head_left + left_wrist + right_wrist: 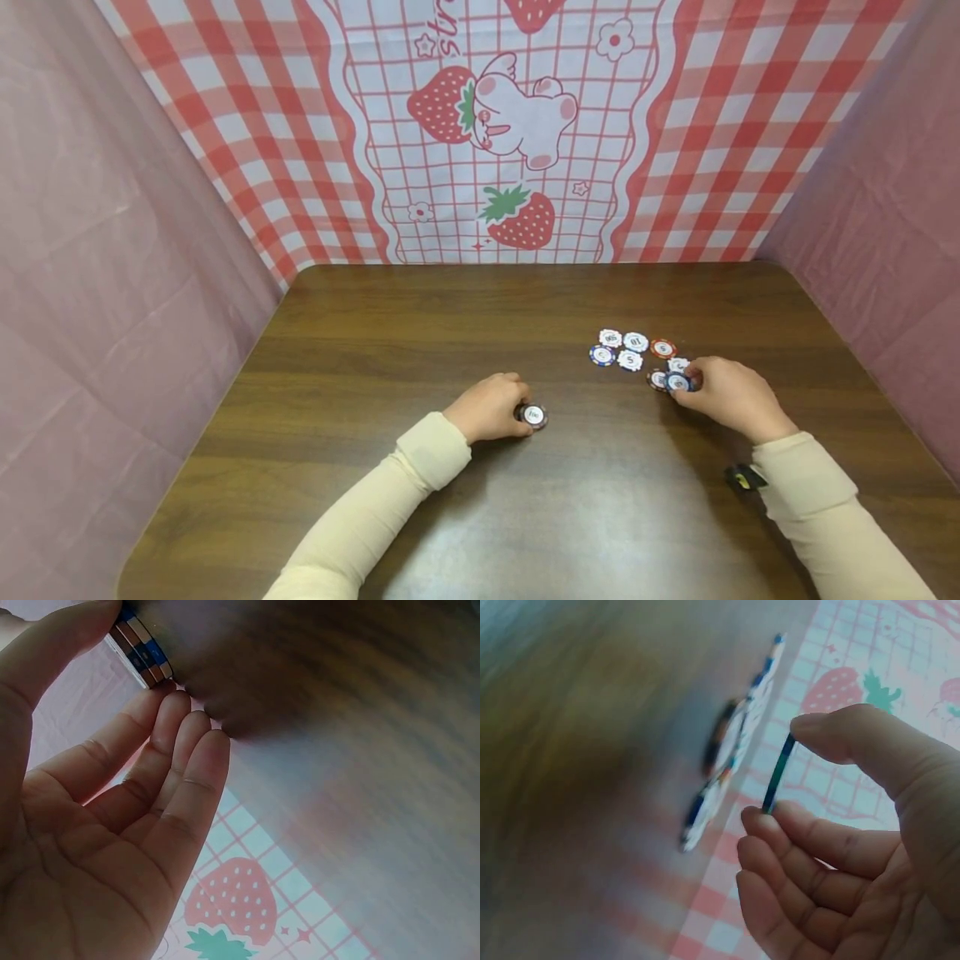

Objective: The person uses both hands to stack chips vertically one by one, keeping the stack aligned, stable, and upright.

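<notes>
Both wrist views are blurred where the wooden table (pixel 420 350) fills them, so the grain smears and the loose chips (pixel 630 350) read only as edge-on streaks in the right wrist view; the markings on their faces are too small to read from the head view; a small dark object (pixel 744 477) beside the right sleeve is half hidden and cannot be identified.

The left hand (pixel 489 408) rests on the table near its middle; its thumb and fingertips (pixel 169 712) close on the rim of a small stack of chips (pixel 141 651), the stack standing on the wood with a white-faced chip on top; the remaining fingers lie straight and close together.

The right hand (pixel 731 396) sits at the near edge of the loose chips, well apart from the left; its thumb and forefinger pinch a single blue-edged chip (pixel 778 774) by its rim, held on edge in the right wrist view; the other fingers curl loosely beneath it; the scattered chips lie flat just beyond, close to one another.
</notes>
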The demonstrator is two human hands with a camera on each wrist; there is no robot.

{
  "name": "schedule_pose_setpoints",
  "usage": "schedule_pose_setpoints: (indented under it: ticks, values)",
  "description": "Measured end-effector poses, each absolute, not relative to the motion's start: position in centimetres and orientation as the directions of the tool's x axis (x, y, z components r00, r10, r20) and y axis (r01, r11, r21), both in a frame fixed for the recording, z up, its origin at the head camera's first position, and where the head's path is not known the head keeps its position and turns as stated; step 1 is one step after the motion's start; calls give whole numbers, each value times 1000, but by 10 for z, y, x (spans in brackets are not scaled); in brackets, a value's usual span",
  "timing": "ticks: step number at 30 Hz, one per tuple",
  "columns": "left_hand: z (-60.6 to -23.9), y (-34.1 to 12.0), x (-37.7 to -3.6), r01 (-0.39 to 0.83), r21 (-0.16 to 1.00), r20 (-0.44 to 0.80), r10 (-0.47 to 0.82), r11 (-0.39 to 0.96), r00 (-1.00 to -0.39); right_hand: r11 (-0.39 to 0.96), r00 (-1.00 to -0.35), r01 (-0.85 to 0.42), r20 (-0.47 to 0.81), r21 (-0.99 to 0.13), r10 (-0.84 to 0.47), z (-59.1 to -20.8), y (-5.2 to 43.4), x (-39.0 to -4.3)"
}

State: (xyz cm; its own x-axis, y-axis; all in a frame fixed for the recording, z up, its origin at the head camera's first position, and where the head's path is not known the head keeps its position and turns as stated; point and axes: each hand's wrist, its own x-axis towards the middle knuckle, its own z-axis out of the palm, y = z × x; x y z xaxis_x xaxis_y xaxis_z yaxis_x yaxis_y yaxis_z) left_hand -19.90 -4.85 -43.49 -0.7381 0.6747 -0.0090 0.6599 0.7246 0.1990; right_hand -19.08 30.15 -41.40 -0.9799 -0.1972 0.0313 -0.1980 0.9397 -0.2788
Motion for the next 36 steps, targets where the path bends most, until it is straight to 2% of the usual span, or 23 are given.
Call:
schedule_pose_setpoints:
  ticks: [14, 25, 36]
  values:
    - [-435, -49, -199, 666, 206, -8, 681, 718, -732, 863, -926, -373, 193, -341, -324, -405, 251, -190]
    - [-435, -49, -199, 667, 201, -13, 682, 718, -731, 795, -877, -479, 219, -371, -427, -406, 212, -195]
    - [-434, -49, -200, 658, 203, -17, 674, 725, -738, 755, -816, -578, 186, -309, -548, -415, 171, -198]
